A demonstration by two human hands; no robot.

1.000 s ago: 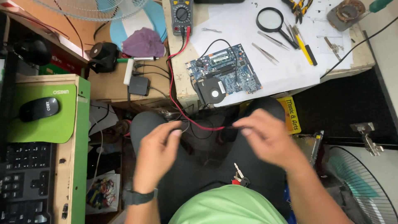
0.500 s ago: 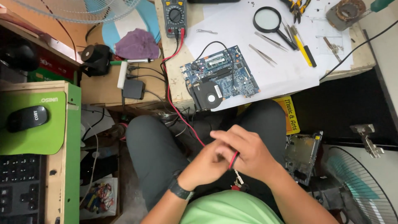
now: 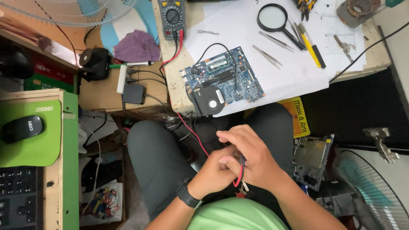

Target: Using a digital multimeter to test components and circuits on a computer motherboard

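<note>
Cluttered repair bench stretches ahead of my lap, where my left hand (image 3: pixel 213 170) and right hand (image 3: pixel 251 159) meet, both clenched around the red lead (image 3: pixel 194 133). Beyond lie the circuit board (image 3: pixel 223 81), then the multimeter (image 3: pixel 172 17) and magnifier (image 3: pixel 272 18).

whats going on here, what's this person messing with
A seated person has both hands together over their lap: the left hand and right hand hold the red wire and a dark one beside it, the leads of the meter on the bench. The red wire loops out between the fingers. A blue circuit board with a round fan lies untouched on white paper, near a magnifying glass and tweezers.
</note>
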